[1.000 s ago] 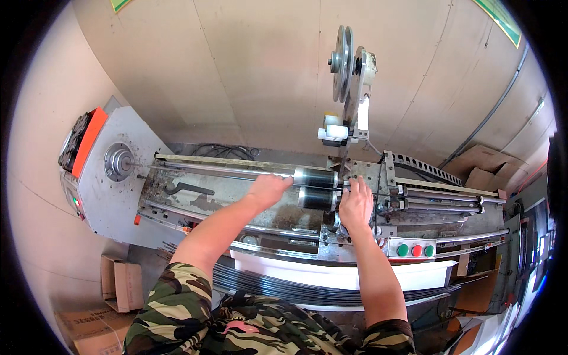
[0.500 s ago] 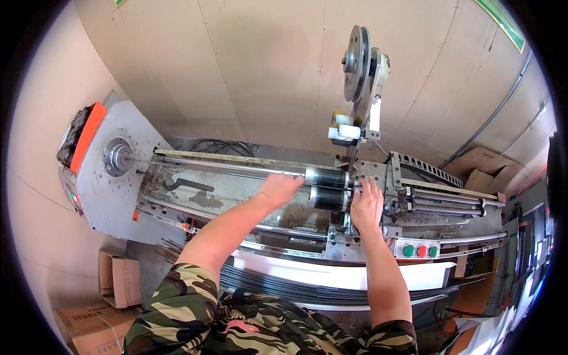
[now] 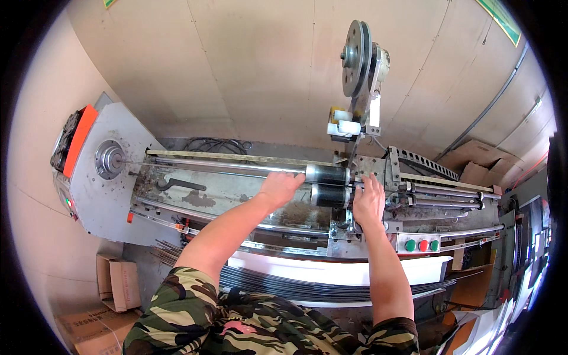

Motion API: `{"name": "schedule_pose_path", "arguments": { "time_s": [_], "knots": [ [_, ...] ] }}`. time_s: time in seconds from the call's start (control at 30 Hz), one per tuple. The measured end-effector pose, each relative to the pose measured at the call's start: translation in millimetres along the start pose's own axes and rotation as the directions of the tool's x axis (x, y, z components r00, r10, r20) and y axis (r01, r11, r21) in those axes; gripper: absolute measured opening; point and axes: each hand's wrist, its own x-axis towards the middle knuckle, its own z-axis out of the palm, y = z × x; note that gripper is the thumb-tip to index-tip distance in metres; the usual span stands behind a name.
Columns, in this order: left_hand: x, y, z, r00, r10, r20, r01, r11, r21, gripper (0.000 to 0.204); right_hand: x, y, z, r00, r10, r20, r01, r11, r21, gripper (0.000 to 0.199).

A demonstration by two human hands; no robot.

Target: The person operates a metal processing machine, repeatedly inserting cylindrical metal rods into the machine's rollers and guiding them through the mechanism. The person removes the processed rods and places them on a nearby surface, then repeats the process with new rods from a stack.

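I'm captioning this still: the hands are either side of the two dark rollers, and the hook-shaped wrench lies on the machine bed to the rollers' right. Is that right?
Not quite: the head view shows the hook-shaped wrench on the machine bed, to the left of the two dark rollers. The left hand and right hand are indeed either side of them.

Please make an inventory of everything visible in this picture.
Large rollers: two, black and silver, centre
Machine bed: one, grey, across centre
Hook wrench: one, dark, bed's left part
Chuck: one, silver, left
Pulley: one, grey, top
Small rollers: at least two, white, below pulley
Push buttons: three, two green, one red, front right
Thin rods: many, black, in front of bed
Cardboard boxes: at least two, brown, lower left
Left hand: one, at upper large roller's left end
Right hand: one, by large rollers' right ends
Sleeves: two, camouflage green, lower edge
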Motion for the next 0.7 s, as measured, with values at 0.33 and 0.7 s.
{"name": "schedule_pose_path", "arguments": {
  "time_s": [0.33, 0.7],
  "knots": [
    [22, 34, 6, 0.999, 0.000, -0.048, -0.001, 1.000, -0.019, 0.021, 5, 36, -16, 1.000, 0.015, 0.004, -0.015, 1.000, 0.003, 0.035],
    [31, 45, 13, 0.996, 0.026, -0.090, -0.030, 0.999, -0.036, 0.016, 7, 51, -20, 1.000, 0.023, 0.004, -0.023, 1.000, 0.006, 0.035]
  ]
}}
